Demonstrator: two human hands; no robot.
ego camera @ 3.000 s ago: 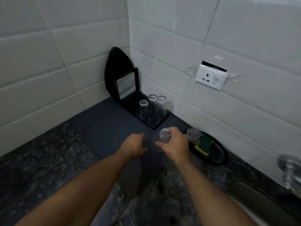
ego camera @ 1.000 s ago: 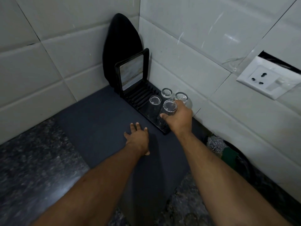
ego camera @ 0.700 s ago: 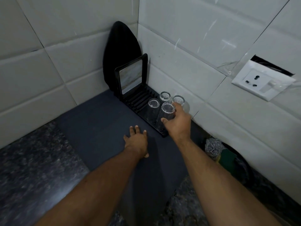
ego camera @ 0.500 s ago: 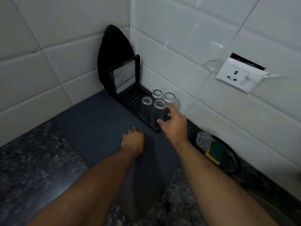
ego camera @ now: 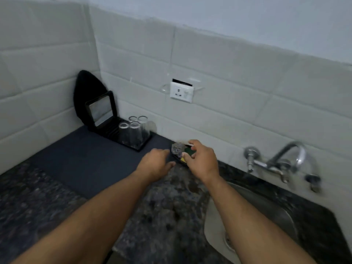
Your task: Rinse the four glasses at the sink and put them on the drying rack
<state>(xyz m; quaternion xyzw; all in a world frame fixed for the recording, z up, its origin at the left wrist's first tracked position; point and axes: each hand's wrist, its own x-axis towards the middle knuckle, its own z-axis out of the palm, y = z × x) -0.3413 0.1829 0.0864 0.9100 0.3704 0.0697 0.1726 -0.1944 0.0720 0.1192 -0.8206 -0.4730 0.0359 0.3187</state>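
Several clear glasses [ego camera: 134, 131] stand upside down, close together, on the black drying rack [ego camera: 142, 145] in the tiled corner. Both my hands are away from them, above the dark counter. My left hand [ego camera: 155, 165] hovers with loosely curled fingers and holds nothing. My right hand [ego camera: 202, 161] hangs relaxed just right of it, in front of a black dish, and is also empty. The steel sink [ego camera: 266, 212] lies at lower right under the chrome tap [ego camera: 280, 159].
A dark mat [ego camera: 85, 159] covers the counter left of my hands. A black dish [ego camera: 178, 158] against the wall holds a steel scrubber [ego camera: 178, 148] and a green-yellow sponge. A black board and small mirror [ego camera: 100, 111] lean behind the rack. A white socket [ego camera: 182, 91] is on the wall.
My right hand set the last glass on the rack, let go of it and drew back toward the sink. My left hand lifted off the mat. The view swung right.
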